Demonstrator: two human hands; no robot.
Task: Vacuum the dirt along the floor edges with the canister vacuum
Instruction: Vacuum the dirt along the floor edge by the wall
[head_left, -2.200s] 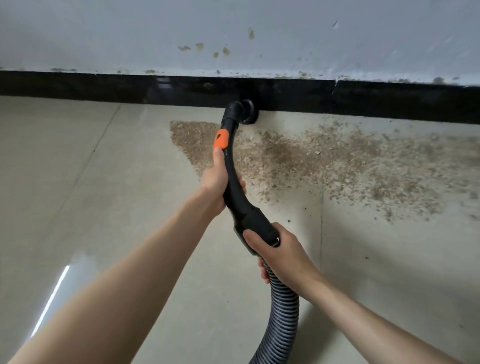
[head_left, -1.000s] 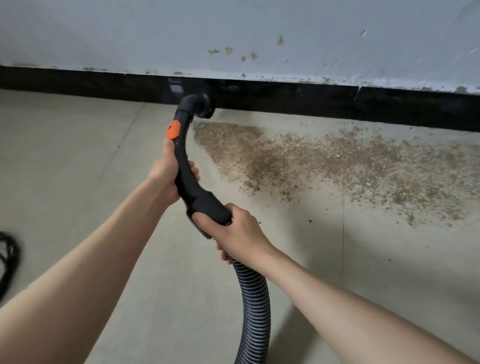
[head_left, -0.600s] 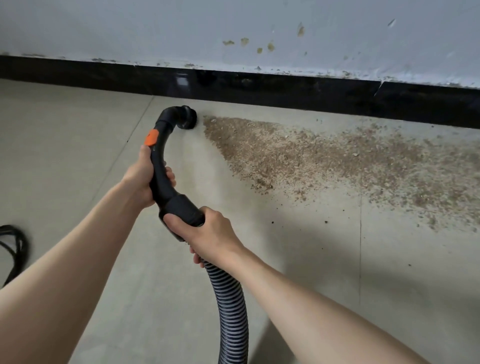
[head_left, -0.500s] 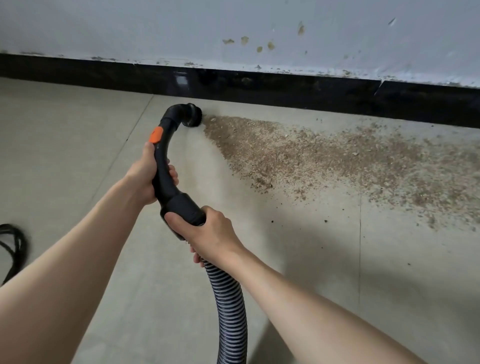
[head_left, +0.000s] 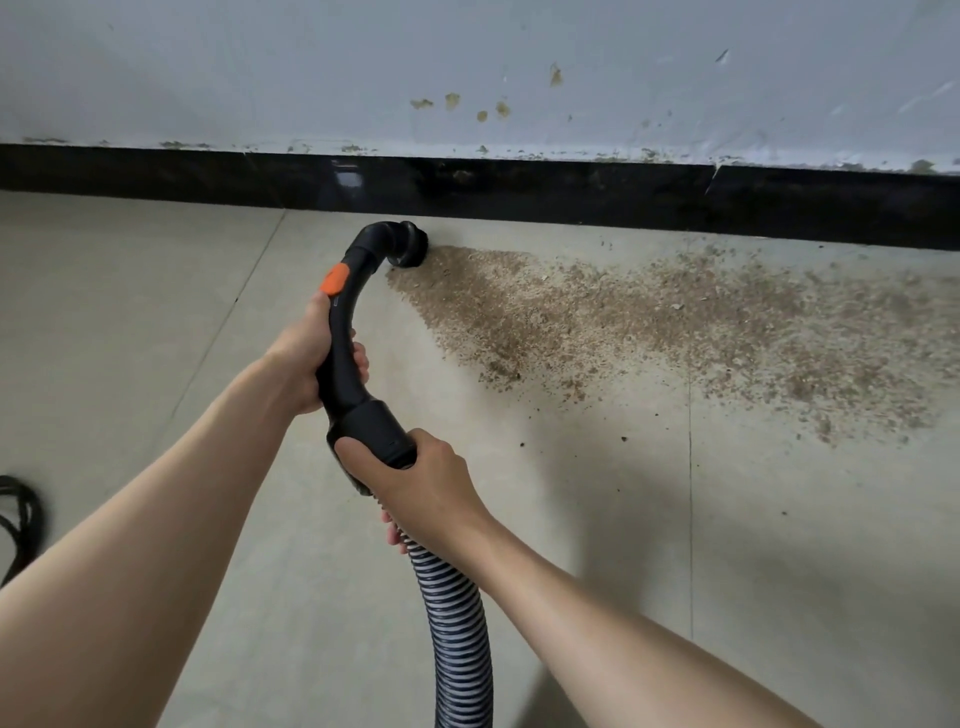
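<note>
While one black wand (head_left: 347, 358) is held by two hands, its round nozzle (head_left: 408, 245) sits on the floor (head_left: 130, 322) at the left tip of one dirt patch (head_left: 649, 332), close to the black baseboard (head_left: 571, 195). The left hand (head_left: 304, 358) wraps the curved, smooth tube below one orange button (head_left: 334, 278). The right hand (head_left: 421, 491) grips the cuff where the ribbed hose (head_left: 457, 629) starts. Both arms are stretched forward.
</note>
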